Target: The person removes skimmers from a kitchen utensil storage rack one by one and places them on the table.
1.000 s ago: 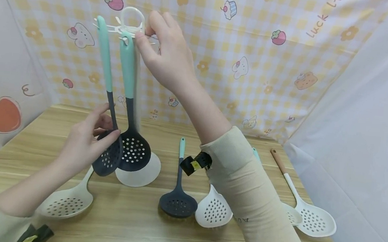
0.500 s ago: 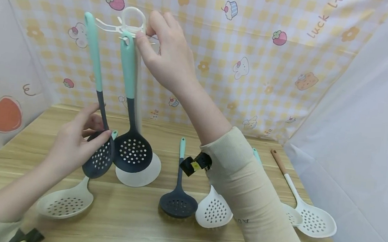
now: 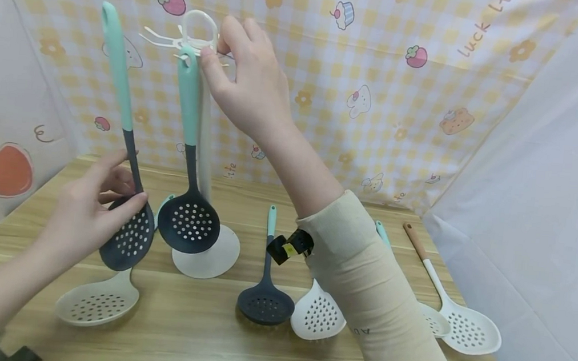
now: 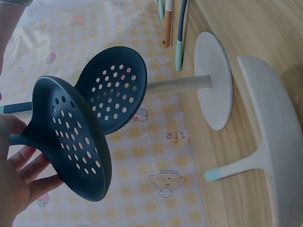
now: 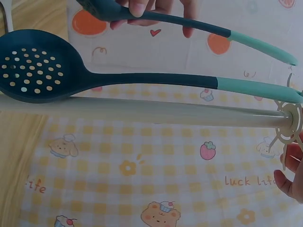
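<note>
My left hand (image 3: 82, 205) pinches the dark neck of a skimmer (image 3: 131, 244), just above its perforated bowl. Its mint handle leans up and left, apart from the white utensil rack (image 3: 205, 159). A second dark skimmer (image 3: 189, 223) with a mint handle hangs from one of the rack's hooks. High on the rack, my right hand (image 3: 253, 80) grips the hook ring beside the top loop. In the left wrist view, the held skimmer (image 4: 71, 142) overlaps the hanging one (image 4: 113, 90). The right wrist view shows both handles, the held one's end clear of the hooks.
On the wooden table (image 3: 193, 332) lie a pale skimmer (image 3: 98, 301) at left, a dark skimmer (image 3: 265, 304) in the middle, a white one (image 3: 319, 315) beside it, and a wooden-handled white one (image 3: 469, 328) at right. The rack's round base (image 3: 215, 260) stands near the middle.
My left hand has moved left with its skimmer, taking the handle end away from the rack's hooks. The hanging skimmer has swung slightly. My right hand stays on the rack.
</note>
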A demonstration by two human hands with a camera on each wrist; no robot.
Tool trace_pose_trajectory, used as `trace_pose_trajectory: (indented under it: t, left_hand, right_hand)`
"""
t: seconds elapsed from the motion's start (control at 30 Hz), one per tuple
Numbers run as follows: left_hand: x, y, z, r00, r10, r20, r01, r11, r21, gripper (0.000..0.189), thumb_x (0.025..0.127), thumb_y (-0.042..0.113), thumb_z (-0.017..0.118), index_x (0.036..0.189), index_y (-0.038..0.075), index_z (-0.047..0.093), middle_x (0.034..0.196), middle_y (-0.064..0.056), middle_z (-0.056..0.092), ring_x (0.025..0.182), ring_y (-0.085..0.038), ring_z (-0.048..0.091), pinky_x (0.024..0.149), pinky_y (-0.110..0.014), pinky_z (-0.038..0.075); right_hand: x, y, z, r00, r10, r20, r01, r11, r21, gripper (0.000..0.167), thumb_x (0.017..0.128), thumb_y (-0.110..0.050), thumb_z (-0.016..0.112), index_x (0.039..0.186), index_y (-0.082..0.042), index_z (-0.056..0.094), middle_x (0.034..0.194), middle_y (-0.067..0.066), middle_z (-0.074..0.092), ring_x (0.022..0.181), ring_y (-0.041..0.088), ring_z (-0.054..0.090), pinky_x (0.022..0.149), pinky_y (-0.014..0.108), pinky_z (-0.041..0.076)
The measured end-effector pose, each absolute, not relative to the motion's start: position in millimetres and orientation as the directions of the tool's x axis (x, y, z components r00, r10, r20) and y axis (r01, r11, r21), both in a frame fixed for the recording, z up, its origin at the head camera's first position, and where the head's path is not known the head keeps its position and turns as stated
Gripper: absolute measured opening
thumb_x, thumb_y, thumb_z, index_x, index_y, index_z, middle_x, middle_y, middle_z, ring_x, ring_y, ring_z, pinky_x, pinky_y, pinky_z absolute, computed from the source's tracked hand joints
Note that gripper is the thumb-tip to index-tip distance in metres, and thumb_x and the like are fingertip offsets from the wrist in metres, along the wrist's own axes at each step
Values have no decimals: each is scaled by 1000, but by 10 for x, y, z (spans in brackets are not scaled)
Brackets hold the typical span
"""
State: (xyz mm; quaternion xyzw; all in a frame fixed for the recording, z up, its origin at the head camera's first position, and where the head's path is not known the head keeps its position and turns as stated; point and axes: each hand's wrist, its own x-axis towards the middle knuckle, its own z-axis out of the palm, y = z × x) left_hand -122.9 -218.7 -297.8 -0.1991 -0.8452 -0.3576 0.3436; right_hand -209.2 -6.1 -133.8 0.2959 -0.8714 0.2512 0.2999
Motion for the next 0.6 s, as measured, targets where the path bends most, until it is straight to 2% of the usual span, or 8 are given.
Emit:
trace_pose_trajectory:
  t: [0.13, 0.4, 0.6]
  left_hand:
    - [-1210, -2265, -3004, -696, 82, 713, 562, 681, 470, 72, 71, -12, 73, 136, 2, 47, 84, -12, 63, 78, 12, 49, 73, -1, 37]
    - [-1165, -2420, -3053, -656, 67, 752, 559, 713, 424, 74, 65, -15, 74, 134, -2, 50, 80, -12, 61, 78, 19, 48, 71, -1, 38]
    - [-1150, -2526, -3072, -651, 76, 755, 543, 743, 393, 72, 65, -13, 74, 132, -3, 51, 78, -16, 63, 78, 25, 43, 68, 0, 37]
  right_hand:
    - [-2094, -58, -1344, -646, -362, 672, -662, 703, -258, 19, 96, -35, 48, 91, -18, 42, 92, -5, 36, 87, 5, 35, 60, 24, 35]
    - [-2098, -61, -1345, -644, -367, 672, -662, 707, -248, 18, 97, -35, 47, 91, -18, 41, 93, -5, 35, 86, 5, 35, 60, 23, 34]
    - [-2095, -65, -1342, -645, -371, 668, -661, 709, -245, 19, 97, -35, 47, 91, -18, 41, 93, -4, 36, 87, 5, 35, 61, 23, 35]
